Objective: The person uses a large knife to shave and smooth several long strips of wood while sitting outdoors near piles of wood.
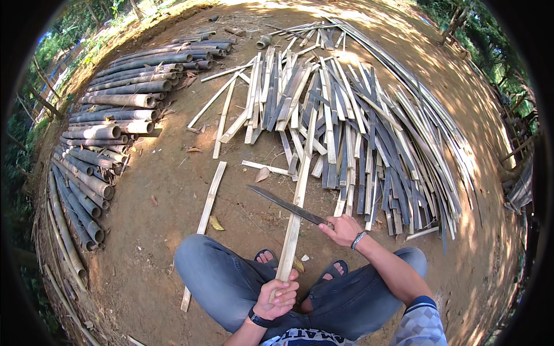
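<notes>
Between my knees, my left hand (277,298) is closed round the near end of a long split bamboo strip (292,236). The strip slants up and away from me, its far part reaching the heap of strips. My right hand (341,230) grips the handle of a machete (285,203), mostly hidden by the fingers. Its long dark blade points to the left and lies across the strip about midway along; whether the edge touches the bamboo I cannot tell.
A large heap of split bamboo strips (369,144) spreads ahead and to the right. Whole bamboo poles (130,87) are stacked at the left. One loose strip (212,199) lies on the dirt ground (156,230) beside my left knee. My sandalled feet (333,271) are close to the work.
</notes>
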`<control>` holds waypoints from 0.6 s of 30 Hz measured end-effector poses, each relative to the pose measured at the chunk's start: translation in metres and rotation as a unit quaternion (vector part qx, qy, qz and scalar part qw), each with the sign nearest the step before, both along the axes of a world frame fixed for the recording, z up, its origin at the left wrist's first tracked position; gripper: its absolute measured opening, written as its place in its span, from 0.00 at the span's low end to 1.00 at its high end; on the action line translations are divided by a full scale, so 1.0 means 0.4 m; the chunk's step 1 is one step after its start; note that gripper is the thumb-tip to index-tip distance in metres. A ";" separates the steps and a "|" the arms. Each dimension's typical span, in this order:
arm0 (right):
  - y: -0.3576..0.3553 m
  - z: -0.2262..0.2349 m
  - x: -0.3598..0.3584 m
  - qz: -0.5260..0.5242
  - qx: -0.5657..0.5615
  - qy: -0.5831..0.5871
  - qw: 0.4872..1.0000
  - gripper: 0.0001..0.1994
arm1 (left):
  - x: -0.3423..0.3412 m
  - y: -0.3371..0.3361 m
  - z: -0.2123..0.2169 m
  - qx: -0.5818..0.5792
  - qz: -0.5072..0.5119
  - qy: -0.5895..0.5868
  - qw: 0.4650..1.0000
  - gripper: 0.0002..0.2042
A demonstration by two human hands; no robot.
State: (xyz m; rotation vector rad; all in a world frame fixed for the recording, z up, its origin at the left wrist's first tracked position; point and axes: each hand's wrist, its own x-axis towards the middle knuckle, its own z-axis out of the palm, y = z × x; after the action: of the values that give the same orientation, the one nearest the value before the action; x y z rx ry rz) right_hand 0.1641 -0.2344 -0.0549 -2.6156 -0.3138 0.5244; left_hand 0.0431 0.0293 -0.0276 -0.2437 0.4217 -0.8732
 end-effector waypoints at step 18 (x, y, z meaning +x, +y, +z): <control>-0.024 -0.027 0.046 -0.033 0.012 0.013 0.999 0.30 | 0.004 -0.003 -0.001 0.005 -0.015 -0.022 1.000 0.07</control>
State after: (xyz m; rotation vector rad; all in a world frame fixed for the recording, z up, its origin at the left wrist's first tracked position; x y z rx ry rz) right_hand 0.1827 -0.2439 -0.0659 -2.5845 -0.2241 0.5278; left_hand 0.0446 0.0281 -0.0281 -0.2085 0.3901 -0.9032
